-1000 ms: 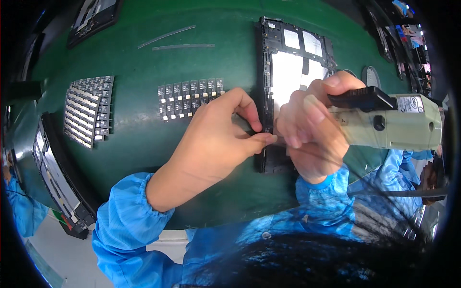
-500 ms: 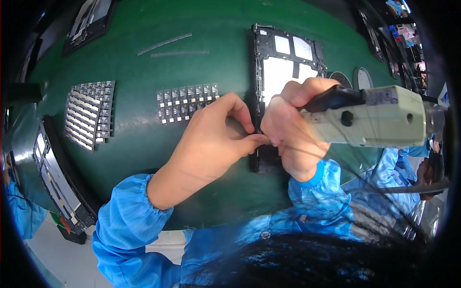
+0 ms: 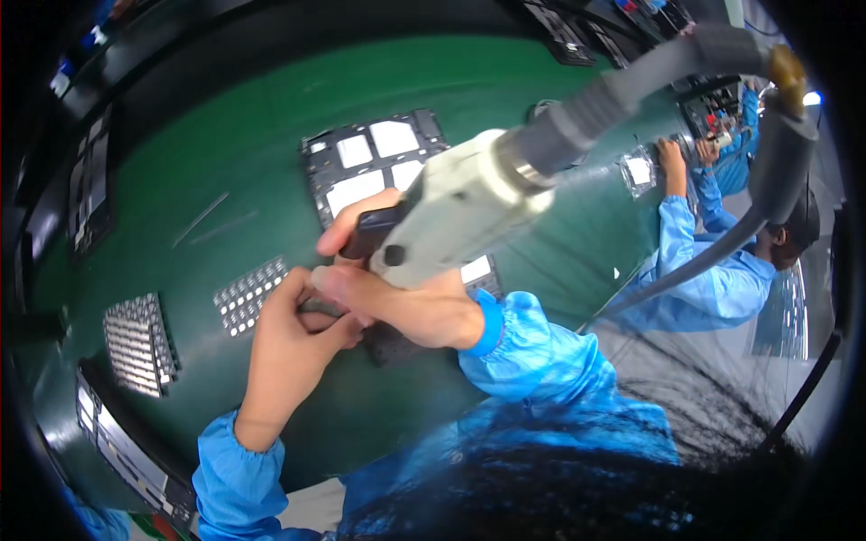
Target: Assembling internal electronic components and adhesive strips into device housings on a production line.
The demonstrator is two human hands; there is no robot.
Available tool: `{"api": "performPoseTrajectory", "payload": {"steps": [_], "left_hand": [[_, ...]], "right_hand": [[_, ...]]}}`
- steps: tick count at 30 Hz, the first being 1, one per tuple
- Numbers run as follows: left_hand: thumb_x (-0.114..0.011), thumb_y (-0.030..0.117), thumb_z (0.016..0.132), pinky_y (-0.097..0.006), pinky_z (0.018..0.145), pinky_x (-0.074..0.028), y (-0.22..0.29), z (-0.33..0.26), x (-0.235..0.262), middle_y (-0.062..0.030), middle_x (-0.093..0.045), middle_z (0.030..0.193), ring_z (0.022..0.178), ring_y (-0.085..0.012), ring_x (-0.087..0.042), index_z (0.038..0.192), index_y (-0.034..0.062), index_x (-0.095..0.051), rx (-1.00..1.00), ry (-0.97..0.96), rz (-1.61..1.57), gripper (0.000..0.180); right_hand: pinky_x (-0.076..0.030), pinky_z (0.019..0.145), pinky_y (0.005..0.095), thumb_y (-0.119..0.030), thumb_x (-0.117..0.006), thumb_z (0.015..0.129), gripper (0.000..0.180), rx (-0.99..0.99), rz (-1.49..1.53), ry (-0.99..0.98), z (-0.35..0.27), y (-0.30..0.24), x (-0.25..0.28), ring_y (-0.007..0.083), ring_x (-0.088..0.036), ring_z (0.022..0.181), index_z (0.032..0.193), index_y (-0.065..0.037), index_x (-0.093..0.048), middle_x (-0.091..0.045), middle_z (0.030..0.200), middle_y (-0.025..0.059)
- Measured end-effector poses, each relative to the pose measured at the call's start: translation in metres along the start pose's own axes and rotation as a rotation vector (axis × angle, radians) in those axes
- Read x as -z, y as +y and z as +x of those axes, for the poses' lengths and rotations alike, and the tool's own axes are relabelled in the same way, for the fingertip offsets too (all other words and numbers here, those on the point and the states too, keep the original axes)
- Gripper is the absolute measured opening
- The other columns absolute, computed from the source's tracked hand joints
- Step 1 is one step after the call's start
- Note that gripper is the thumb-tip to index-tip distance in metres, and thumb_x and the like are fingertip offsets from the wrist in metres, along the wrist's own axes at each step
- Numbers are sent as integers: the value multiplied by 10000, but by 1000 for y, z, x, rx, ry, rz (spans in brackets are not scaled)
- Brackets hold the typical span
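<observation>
My right hand is wrapped round a pale electric screwdriver with a black lever. The tool tilts up to the right, and its tip is hidden by my hands. Under it lies a black device frame with white panels, partly covered by my hands and the tool. My left hand is at the frame's near left side, touching the right hand's fingers. Its thumb and fingers are bent together in a pinch; what they hold, if anything, cannot be made out.
A sheet of small parts lies left of my hands, with a stack of similar sheets farther left. A clear strip lies beyond. Another frame stands at lower left. A thick grey cable loops right, near a co-worker.
My view has swung to the right, so the table shows farther left and a co-worker appears. The screwdriver's rear end now points more upward. Both hands stay together at the frame.
</observation>
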State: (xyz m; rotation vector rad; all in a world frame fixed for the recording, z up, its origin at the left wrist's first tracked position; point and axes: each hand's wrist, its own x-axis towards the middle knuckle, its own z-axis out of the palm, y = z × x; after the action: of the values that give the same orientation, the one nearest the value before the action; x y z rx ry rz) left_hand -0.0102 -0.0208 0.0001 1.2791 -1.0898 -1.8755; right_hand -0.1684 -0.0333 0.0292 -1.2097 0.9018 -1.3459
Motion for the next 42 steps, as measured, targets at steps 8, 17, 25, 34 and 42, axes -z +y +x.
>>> {"api": "performPoseTrajectory", "payload": {"steps": [8, 17, 25, 34, 42], "left_hand": [[-715, -74, 791, -218, 616, -536, 3, 7, -2, -89, -574, 905, 725, -151, -675, 902, 7, -447, 77, 6, 82, 301], [-734, -106, 757, -220, 672, -538, 10, 8, -5, -79, -575, 886, 773, -140, -663, 921, 6, -479, 149, 40, 122, 323], [-741, -94, 760, -222, 695, -538, 12, 7, -9, -74, -579, 890, 806, -139, -668, 922, 7, -476, 159, 83, 119, 327], [-735, -75, 779, -220, 713, -528, 5, 5, -3, -75, -578, 883, 798, -132, -658, 920, 6, -478, 63, 27, 62, 304], [-714, -65, 802, -211, 666, -511, 4, 3, -2, -79, -578, 876, 764, -133, -655, 918, -1, -486, 37, -9, 113, 263]], "right_hand": [[-274, 375, 253, -6, -550, 840, 262, 361, 191, 417, -3, -19, 146, 74, -320, 411, 1099, -18, -515, -385, 599, 2], [-290, 360, 255, -18, -555, 841, 274, 230, 23, 421, -1, -2, 163, 86, -322, 387, 1107, -62, -511, -370, 599, 1], [-296, 362, 247, 12, -555, 836, 272, 198, -24, 420, 1, 3, 162, 83, -331, 401, 1091, -61, -495, -402, 635, 14], [-303, 365, 236, 32, -549, 834, 193, 203, -84, 334, 0, -1, 155, 76, -315, 421, 980, -49, -452, -402, 651, 21], [-351, 398, 251, 29, -600, 803, 219, 253, 39, 319, 0, 0, 162, 95, -411, 457, 1003, 11, -513, -481, 656, 42]]}}
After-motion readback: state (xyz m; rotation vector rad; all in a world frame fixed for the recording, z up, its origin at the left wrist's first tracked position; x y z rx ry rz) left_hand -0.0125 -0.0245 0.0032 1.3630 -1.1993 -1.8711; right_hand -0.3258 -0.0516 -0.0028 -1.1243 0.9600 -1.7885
